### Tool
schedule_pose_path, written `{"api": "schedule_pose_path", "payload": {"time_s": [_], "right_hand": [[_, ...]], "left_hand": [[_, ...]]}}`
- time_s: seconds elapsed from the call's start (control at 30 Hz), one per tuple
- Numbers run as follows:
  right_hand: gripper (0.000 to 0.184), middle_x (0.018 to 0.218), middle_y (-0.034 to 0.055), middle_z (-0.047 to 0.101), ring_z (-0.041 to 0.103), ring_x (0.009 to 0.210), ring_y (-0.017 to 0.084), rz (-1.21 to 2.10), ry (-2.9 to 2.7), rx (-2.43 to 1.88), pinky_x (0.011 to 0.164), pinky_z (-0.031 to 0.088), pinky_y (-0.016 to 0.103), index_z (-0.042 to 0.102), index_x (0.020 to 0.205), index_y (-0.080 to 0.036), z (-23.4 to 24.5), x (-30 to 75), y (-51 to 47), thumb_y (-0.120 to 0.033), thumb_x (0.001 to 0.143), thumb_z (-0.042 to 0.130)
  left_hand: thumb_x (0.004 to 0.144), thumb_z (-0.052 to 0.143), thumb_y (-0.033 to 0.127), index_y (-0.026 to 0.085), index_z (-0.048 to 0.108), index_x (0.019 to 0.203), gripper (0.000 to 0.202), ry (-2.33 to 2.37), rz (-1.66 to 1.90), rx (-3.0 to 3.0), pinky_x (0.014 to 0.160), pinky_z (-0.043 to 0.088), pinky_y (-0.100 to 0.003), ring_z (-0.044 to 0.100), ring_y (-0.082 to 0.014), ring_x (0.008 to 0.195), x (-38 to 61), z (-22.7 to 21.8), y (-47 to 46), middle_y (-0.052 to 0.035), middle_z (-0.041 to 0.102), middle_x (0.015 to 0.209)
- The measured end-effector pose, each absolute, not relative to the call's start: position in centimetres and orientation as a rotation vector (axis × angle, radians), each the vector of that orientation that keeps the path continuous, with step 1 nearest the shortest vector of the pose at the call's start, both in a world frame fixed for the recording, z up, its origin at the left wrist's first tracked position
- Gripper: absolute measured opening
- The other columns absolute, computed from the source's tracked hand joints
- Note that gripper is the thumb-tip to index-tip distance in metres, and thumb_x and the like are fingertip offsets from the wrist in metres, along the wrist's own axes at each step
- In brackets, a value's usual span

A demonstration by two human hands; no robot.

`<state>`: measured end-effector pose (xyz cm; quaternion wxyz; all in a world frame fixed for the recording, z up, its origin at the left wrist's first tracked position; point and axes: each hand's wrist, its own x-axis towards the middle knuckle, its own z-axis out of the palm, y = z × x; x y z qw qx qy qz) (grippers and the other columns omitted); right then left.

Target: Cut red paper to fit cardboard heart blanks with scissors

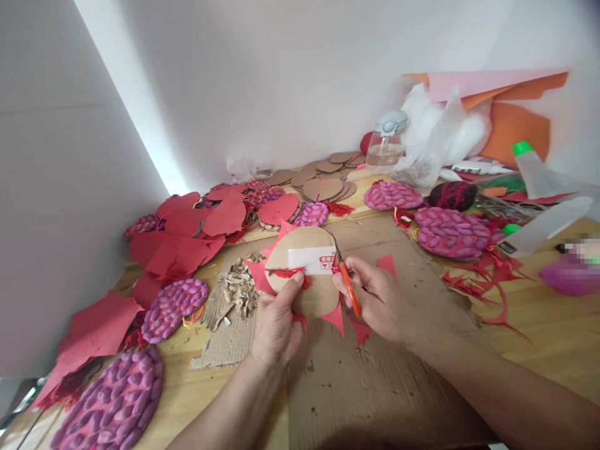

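On my far left, a purple braided roundel (110, 400) lies near a red paper sheet (96, 328). Next along is a heap of tan scraps (239, 284) on the corrugated cardboard sheet (365, 387).

The cardboard disc (319, 299) is in front of me, above that sheet, with spikes of red paper (261, 277) sticking out past its rim. My left hand (276, 322) has it pinched at the near edge, thumb flat on top beside a red tassel (285, 272), fingers folded underneath. To its right, my right hand (379, 300) is curled snugly around the orange-handled scissors (347, 286), whose blades meet the disc's right edge by the white label (307, 259).

To cut well here, I'd run the blades along the rim, feed the disc round with my left hand, snip short, and mind the tassel strands and my thumb.

As for what I can't make out: my left fingertips are behind the disc, so how the paper is fixed there is hidden. I can't tell how far the blades are parted. My forearms run out of view, and at far right a purple thing (569, 275) is partly blurred.
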<state>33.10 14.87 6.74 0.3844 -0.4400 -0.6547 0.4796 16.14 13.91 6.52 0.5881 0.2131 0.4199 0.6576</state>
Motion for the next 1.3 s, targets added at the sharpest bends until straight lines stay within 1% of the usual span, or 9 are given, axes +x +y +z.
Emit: {"api": "schedule_pose_path", "payload": {"time_s": [0.2, 0.33, 0.47, 0.6, 0.7, 0.8, 0.9, 1.1, 1.3], "right_hand": [[0.036, 0.063, -0.0059, 0.048, 0.042, 0.055, 0.01, 1.205, -1.657, -1.112, 0.052, 0.028, 0.025, 0.045, 0.078, -0.022, 6.6, 33.1, 15.0, -0.051, 0.097, 0.053], [0.036, 0.062, -0.0058, 0.048, 0.043, 0.055, 0.01, 1.165, -1.648, -1.124, 0.052, 0.03, 0.025, 0.046, 0.077, -0.022, 6.5, 33.0, 15.1, -0.051, 0.096, 0.055], [0.035, 0.061, -0.006, 0.047, 0.041, 0.054, 0.01, 1.146, -1.659, -1.138, 0.051, 0.029, 0.024, 0.045, 0.076, -0.022, 6.4, 33.0, 15.1, -0.05, 0.096, 0.055], [0.034, 0.061, -0.0063, 0.044, 0.039, 0.054, 0.01, 1.159, -1.647, -1.132, 0.05, 0.028, 0.024, 0.044, 0.076, -0.023, 6.1, 33.1, 15.1, -0.048, 0.097, 0.055], [0.033, 0.061, -0.0066, 0.043, 0.038, 0.054, 0.01, 1.179, -1.642, -1.126, 0.049, 0.026, 0.024, 0.044, 0.077, -0.023, 5.9, 33.1, 15.1, -0.046, 0.097, 0.056], [0.032, 0.06, -0.007, 0.041, 0.036, 0.053, 0.009, 1.197, -1.638, -1.126, 0.049, 0.024, 0.024, 0.044, 0.077, -0.023, 5.9, 33.2, 15.2, -0.045, 0.097, 0.057], [0.032, 0.06, -0.0071, 0.04, 0.035, 0.052, 0.009, 1.201, -1.63, -1.114, 0.048, 0.023, 0.024, 0.044, 0.077, -0.023, 6.0, 33.3, 15.2, -0.044, 0.096, 0.057], [0.036, 0.059, -0.0071, 0.04, 0.034, 0.051, 0.009, 1.168, -1.643, -1.104, 0.048, 0.024, 0.024, 0.042, 0.074, -0.023, 6.4, 33.3, 15.1, -0.047, 0.098, 0.054], [0.037, 0.06, -0.0063, 0.044, 0.036, 0.054, 0.009, 1.119, -1.667, -1.132, 0.05, 0.026, 0.023, 0.044, 0.075, -0.022, 6.6, 33.4, 15.1, -0.05, 0.099, 0.051]], "left_hand": [[0.068, 0.087, 0.023, 0.012, 0.076, 0.086, 0.024, 0.997, 1.543, 0.498, 0.079, 0.062, -0.029, 0.076, -0.0208, 0.079, 16.3, 6.8, 13.7, -0.0102, 0.08, 0.093], [0.067, 0.088, 0.022, 0.012, 0.076, 0.081, 0.021, 0.99, 1.566, 0.501, 0.079, 0.061, -0.027, 0.075, -0.0188, 0.079, 16.3, 6.8, 13.7, -0.01, 0.079, 0.092], [0.066, 0.089, 0.021, 0.012, 0.077, 0.083, 0.023, 0.977, 1.583, 0.507, 0.077, 0.06, -0.025, 0.075, -0.0171, 0.08, 16.4, 6.8, 13.8, -0.0096, 0.079, 0.092], [0.062, 0.09, 0.02, 0.011, 0.077, 0.08, 0.023, 0.99, 1.585, 0.491, 0.074, 0.059, -0.023, 0.074, -0.0162, 0.077, 16.2, 6.9, 13.9, -0.0088, 0.079, 0.09], [0.065, 0.089, 0.021, 0.011, 0.078, 0.082, 0.023, 0.979, 1.571, 0.542, 0.074, 0.058, -0.02, 0.074, -0.0154, 0.08, 15.9, 6.8, 14.1, -0.0087, 0.079, 0.093], [0.067, 0.088, 0.021, 0.012, 0.078, 0.083, 0.022, 0.971, 1.569, 0.588, 0.073, 0.057, -0.018, 0.074, -0.0147, 0.08, 15.5, 6.6, 14.2, -0.0066, 0.079, 0.09], [0.067, 0.088, 0.021, 0.013, 0.078, 0.084, 0.022, 0.97, 1.56, 0.611, 0.073, 0.056, -0.019, 0.074, -0.015, 0.08, 15.3, 6.6, 14.3, -0.0058, 0.079, 0.088], [0.063, 0.09, 0.022, 0.011, 0.078, 0.086, 0.028, 1.002, 1.553, 0.621, 0.076, 0.057, -0.022, 0.074, -0.017, 0.081, 15.1, 6.9, 14.5, -0.0079, 0.079, 0.09], [0.062, 0.091, 0.024, 0.012, 0.078, 0.09, 0.033, 1.006, 1.547, 0.66, 0.08, 0.059, -0.027, 0.074, -0.0211, 0.089, 14.7, 7.2, 14.8, -0.0095, 0.079, 0.094]]}}
